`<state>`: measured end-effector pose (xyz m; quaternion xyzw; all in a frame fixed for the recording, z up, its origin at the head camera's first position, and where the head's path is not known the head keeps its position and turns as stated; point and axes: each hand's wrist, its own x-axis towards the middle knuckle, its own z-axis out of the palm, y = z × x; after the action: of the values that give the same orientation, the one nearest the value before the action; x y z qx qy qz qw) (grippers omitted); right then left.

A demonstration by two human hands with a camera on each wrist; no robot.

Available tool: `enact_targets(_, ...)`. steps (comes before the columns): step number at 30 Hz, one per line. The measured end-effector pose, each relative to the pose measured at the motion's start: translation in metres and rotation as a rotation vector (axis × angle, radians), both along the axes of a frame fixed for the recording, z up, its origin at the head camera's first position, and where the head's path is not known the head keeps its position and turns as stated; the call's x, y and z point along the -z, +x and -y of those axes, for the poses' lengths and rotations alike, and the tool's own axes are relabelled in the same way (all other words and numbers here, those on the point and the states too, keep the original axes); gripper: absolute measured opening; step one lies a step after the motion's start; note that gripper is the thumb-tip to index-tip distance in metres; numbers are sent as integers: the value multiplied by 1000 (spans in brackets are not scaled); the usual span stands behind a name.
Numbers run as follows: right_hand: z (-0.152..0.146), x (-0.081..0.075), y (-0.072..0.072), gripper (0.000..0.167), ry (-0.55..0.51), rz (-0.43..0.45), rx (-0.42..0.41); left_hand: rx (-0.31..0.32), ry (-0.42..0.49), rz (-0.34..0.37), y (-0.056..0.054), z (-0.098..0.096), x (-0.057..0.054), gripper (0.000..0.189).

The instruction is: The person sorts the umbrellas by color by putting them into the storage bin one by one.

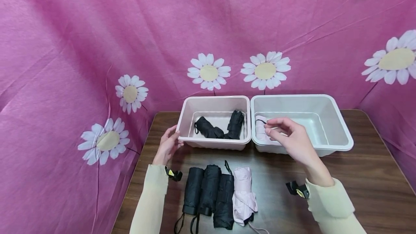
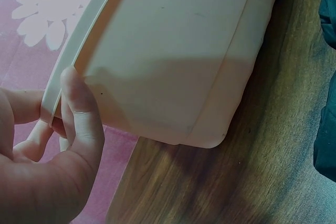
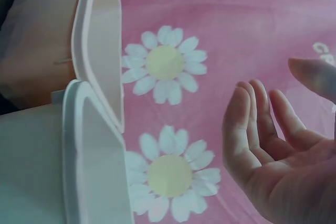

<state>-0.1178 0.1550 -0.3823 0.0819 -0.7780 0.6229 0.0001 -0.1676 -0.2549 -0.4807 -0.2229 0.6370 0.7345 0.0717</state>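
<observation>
My left hand (image 1: 167, 145) pinches the front left corner of a white plastic bin (image 1: 214, 142), thumb outside and fingers round the rim, as the left wrist view shows. Two folded black umbrellas (image 1: 234, 124) lie in that bin. Over a second white bin (image 1: 338, 133) hovers my right hand (image 1: 294, 138), fingers loosely curved and thumb apart, with nothing between them in the right wrist view. Below it, a folded pale pink umbrella (image 1: 260, 127) with a dark strap lies along that bin's left wall, partly hidden by the hand.
Several folded black umbrellas (image 1: 209, 189) and a pale pink one (image 1: 243, 194) lie side by side on the wooden table (image 1: 273, 187), in front of the bins. A pink cloth with daisies (image 1: 208, 21) hangs behind the table.
</observation>
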Motion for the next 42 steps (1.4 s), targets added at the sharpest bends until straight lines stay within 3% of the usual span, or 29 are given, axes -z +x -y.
enact_targets(8,11,-2,21,25,124,-26,-75,-11,5,1,-1,0,0,47)
enact_targets(16,20,17,32,26,140,22,-138,-4,-29,11,0,1,-1,45)
enact_targets(22,30,45,43,25,199,38,-149,2,-23,16,2,1,0,46)
enact_targets(31,55,105,68,46,350,244,-63,-3,-5,17,3,0,-1,46)
enact_targets(36,66,130,81,58,418,251,-12,3,0,15,3,-1,-2,45)
enact_targets(42,79,149,92,77,472,260,42,16,-9,13,3,-1,-2,46)
